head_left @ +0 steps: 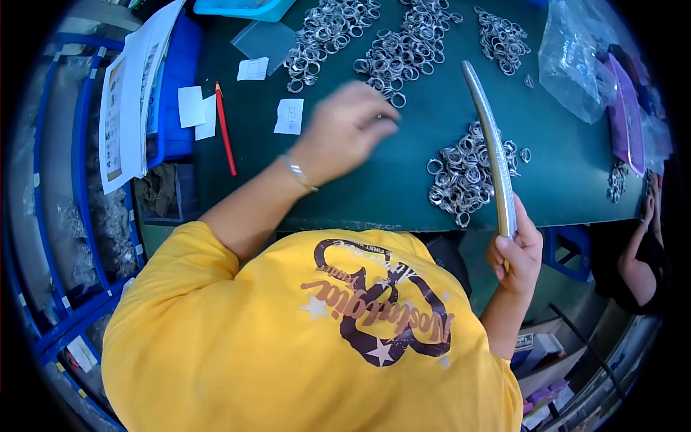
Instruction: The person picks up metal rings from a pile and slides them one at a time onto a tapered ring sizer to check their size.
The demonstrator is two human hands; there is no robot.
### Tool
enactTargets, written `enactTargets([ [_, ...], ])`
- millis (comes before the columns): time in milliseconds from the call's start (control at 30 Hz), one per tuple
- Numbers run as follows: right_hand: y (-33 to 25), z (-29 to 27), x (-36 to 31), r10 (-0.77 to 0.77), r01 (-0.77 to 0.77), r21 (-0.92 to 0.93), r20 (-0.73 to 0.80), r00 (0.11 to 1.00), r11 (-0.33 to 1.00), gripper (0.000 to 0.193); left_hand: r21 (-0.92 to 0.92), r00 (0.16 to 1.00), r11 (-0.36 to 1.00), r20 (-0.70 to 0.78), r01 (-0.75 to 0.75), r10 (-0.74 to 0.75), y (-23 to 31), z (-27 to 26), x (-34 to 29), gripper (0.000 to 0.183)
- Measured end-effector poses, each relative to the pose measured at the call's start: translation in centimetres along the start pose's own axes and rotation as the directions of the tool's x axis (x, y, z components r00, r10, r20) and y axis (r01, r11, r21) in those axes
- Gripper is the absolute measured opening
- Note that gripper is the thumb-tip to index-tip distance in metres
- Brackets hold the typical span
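Glossy metal rod (494,144) and rings (458,173)

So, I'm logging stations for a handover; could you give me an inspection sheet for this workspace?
Surface: dark green tabletop.
Job's things: metal rings in separate heaps; tapered metal rod, held raised.
Clutter: red pen, paper slips, clear plastic bag.
Hands: left hand blurred, fingers curled, contents cannot be told; right hand grips the rod's near end.
Cables: nothing seen.
Surroundings: blue shelving at left; another person at right edge.
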State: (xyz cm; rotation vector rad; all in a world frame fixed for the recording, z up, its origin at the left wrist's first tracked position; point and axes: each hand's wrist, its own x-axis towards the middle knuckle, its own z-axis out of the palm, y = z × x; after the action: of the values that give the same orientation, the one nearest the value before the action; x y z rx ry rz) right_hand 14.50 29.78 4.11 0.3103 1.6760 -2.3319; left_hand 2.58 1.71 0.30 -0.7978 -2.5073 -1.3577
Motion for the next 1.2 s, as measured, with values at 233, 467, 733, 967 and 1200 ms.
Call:
enactTargets([
  [233, 0.1, 0.0, -0.9, -0.004, 0.004, -0.032, 0.001, 1.0, 0.999, 0.063, -0.097, 0.931, 0.98, 0.307, -0.175, 0.197, 1.4, 5.2, 0.1, 0.022],
  [467, 0.9, -0.2, -0.8, 0.036, -0.029, -0.185, 0.034, 0.999, 0.982, 0.059, -0.674, 0.783, 0.41, 0.46, 0.615, -0.418, 1.3, 2.0, 0.5, 0.021],
  [733, 0.5, 0.1, -0.4, 0.072, 0.013, -0.476, 0.158, 0.985, 0.879, 0.056, -0.899, 0.796, -0.187, 0.437, 0.396, -0.419, -0.9, 0.3, -0.6, 0.023],
  [967, 0.0, 0.3, -0.2, 0.055, 0.066, -0.532, 0.209, 0.976, 0.844, 0.057, -0.898, 0.835, 0.003, 0.407, 0.439, -0.37, -1.2, -0.4, -0.7, 0.026],
  [1200, -0.4, 0.7, 0.1, 0.06, 0.099, -0.528, 0.275, 0.959, 0.844, 0.056, -0.852, 0.805, 0.113, 0.429, 0.511, -0.41, -0.5, 0.0, -0.5, 0.021],
])
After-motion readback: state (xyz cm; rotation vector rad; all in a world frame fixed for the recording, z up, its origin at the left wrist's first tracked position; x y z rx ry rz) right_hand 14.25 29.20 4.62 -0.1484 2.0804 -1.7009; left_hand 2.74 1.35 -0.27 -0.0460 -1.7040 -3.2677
